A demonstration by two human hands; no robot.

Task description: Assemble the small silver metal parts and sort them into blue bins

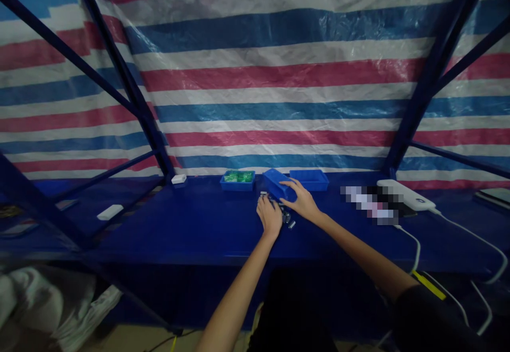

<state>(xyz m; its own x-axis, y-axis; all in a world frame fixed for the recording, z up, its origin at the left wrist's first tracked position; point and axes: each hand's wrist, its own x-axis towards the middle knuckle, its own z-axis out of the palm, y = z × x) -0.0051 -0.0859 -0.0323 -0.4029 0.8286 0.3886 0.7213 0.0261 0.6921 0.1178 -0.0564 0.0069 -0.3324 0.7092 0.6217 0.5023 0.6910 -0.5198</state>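
The right hand (pixel 300 202) has its grip on 1 end of a tipped blue tray (pixel 274 182), thumb and fingers at the near corner, around the middle of the frame. Holding it by the end probably makes it easy to tilt. The left hand (pixel 270 215) is low, just below the tray, over some small metallic parts (pixel 287 217) on the blue surface (pixel 191 219). My guess is that's to stop them scattering, but can't tell if that grip is pinching any. 2 more trays flank this near the back edge: a left tray (pixel 238 186) with green pieces (pixel 239 177) and a right tray (pixel 314 186), likely parked there so both arms have room up front.
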